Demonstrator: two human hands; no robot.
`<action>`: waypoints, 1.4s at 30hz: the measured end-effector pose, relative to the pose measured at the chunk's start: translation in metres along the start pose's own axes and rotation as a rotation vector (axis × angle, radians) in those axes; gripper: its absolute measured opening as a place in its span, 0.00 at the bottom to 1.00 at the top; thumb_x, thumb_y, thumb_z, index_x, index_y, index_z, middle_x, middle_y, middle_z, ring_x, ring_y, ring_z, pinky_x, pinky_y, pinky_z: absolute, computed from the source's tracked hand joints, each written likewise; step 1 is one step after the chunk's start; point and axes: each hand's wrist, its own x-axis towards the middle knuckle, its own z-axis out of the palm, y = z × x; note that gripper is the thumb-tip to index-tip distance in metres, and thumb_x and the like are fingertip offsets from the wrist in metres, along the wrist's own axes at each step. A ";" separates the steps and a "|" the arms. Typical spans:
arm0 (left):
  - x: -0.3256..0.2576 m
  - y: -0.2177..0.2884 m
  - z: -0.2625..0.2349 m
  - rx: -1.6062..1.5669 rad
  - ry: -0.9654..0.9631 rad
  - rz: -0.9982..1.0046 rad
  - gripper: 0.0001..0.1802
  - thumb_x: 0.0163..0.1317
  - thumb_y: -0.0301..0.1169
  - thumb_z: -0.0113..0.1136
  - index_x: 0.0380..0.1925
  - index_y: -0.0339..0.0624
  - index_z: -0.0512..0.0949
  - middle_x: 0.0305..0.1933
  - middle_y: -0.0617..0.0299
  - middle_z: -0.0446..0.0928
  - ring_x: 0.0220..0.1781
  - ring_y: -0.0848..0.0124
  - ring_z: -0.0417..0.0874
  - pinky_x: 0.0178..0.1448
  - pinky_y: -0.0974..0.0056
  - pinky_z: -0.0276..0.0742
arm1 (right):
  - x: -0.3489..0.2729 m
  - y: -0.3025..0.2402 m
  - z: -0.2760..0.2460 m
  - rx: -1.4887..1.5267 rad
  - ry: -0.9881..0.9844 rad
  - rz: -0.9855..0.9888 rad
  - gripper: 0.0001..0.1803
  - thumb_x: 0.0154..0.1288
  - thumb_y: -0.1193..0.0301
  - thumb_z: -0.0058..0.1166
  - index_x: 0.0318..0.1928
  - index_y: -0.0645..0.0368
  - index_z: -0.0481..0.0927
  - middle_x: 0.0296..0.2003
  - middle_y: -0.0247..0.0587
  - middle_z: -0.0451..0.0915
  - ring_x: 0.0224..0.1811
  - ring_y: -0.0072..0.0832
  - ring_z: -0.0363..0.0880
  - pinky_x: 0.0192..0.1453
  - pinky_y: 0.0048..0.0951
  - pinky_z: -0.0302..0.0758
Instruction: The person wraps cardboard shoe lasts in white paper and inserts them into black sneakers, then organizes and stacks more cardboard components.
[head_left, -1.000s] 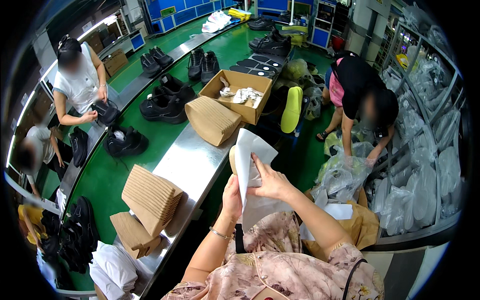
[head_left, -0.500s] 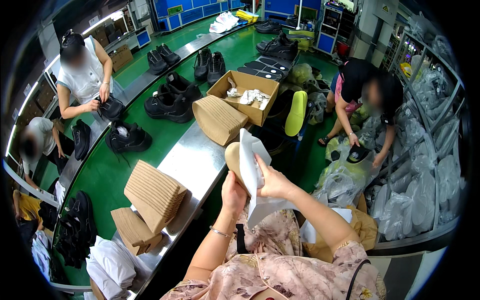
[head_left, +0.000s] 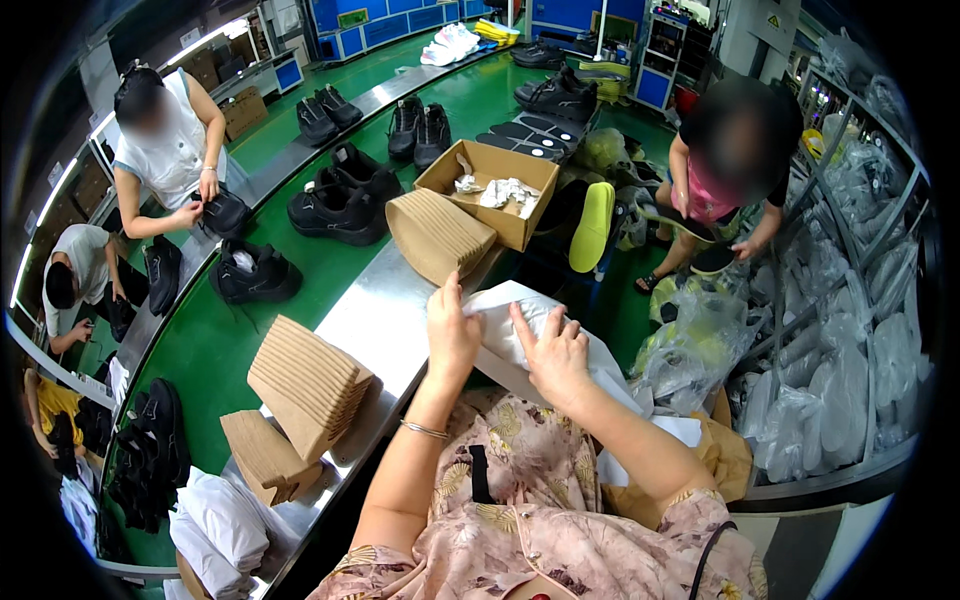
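Both hands, L [head_left: 452, 335] & R [head_left: 556, 355], pinch crinkly white tissue paper [head_left: 505, 325] nr ribbed cardboard stack [head_left: 438, 235].

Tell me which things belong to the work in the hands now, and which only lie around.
In hand: white tissue paper, held by left hand and right hand.

Lying about: cardboard insert stacks, open carton, black shoes, yellow-green sole.

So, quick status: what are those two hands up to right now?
Left hand and right hand both gripping white tissue paper. Held over steel bench edge. Cardboard stack just beyond, not touching.
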 end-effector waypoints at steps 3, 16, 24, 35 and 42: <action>0.014 -0.022 -0.018 -0.349 -0.244 -0.272 0.23 0.50 0.18 0.55 0.51 0.32 0.72 0.37 0.55 0.79 0.36 0.71 0.79 0.41 0.68 0.76 | -0.008 0.008 0.004 0.012 0.008 -0.043 0.48 0.48 0.65 0.61 0.69 0.34 0.50 0.54 0.70 0.63 0.41 0.55 0.73 0.36 0.43 0.72; -0.060 0.061 -0.006 0.016 0.073 0.079 0.23 0.58 0.26 0.56 0.51 0.25 0.66 0.46 0.39 0.70 0.48 0.47 0.72 0.52 0.54 0.70 | -0.006 0.001 0.002 -0.087 0.047 0.006 0.40 0.56 0.68 0.52 0.68 0.34 0.52 0.54 0.70 0.63 0.42 0.57 0.73 0.37 0.46 0.73; -0.043 0.024 0.009 0.259 0.043 -0.066 0.31 0.59 0.32 0.56 0.57 0.22 0.60 0.63 0.29 0.53 0.66 0.36 0.53 0.69 0.47 0.51 | -0.007 -0.003 0.007 0.018 0.041 0.071 0.43 0.54 0.68 0.54 0.69 0.39 0.50 0.52 0.73 0.65 0.39 0.57 0.75 0.41 0.47 0.74; -0.074 0.031 0.045 -1.252 -0.204 -0.750 0.29 0.69 0.48 0.41 0.60 0.37 0.59 0.54 0.54 0.70 0.53 0.65 0.72 0.57 0.62 0.69 | -0.003 -0.028 -0.003 0.049 0.159 0.248 0.39 0.61 0.66 0.47 0.70 0.47 0.47 0.53 0.77 0.61 0.42 0.56 0.74 0.44 0.44 0.74; -0.055 0.031 0.020 -1.321 -0.023 -0.714 0.31 0.65 0.51 0.48 0.56 0.36 0.63 0.54 0.56 0.71 0.54 0.65 0.74 0.57 0.59 0.72 | -0.018 -0.014 -0.030 0.582 0.009 0.012 0.48 0.53 0.55 0.60 0.69 0.54 0.49 0.55 0.74 0.58 0.55 0.61 0.65 0.56 0.49 0.66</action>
